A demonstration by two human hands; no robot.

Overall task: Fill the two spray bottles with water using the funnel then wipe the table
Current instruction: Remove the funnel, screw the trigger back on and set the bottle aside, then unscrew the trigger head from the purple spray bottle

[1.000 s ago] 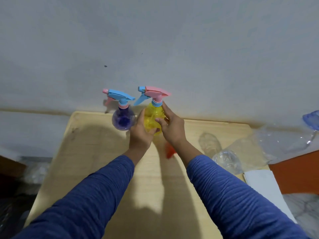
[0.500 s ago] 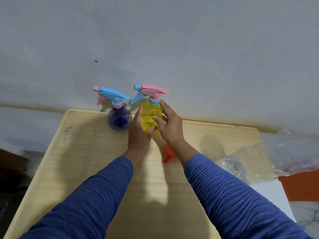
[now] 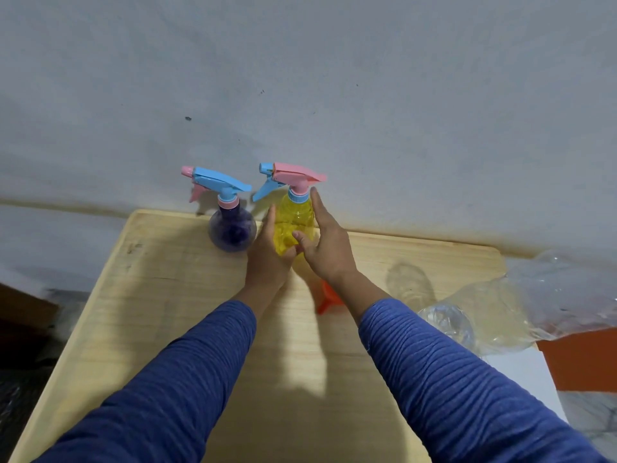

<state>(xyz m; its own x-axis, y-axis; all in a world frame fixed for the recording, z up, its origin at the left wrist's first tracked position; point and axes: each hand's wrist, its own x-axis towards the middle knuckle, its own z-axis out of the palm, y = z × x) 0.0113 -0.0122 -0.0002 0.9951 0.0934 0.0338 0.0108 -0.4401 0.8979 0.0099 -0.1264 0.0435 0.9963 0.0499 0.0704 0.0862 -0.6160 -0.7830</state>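
From the head camera, a yellow spray bottle point(image 3: 295, 225) stands upright at the far edge of the wooden table point(image 3: 160, 295), close to the grey wall point(image 3: 334, 78). The left hand point(image 3: 268, 253) cups its left side and the right hand point(image 3: 325, 243) its right, fingers extended along the body, thumb pressed on the front. Just to its left, untouched, stands a purple spray bottle point(image 3: 232, 232). An orange funnel point(image 3: 327, 300) shows partly behind the right wrist (mostly hidden). A clear plastic bottle point(image 3: 449, 324) lies at the table's right edge by crumpled clear plastic point(image 3: 534, 305). No label or writing is readable on either bottle.
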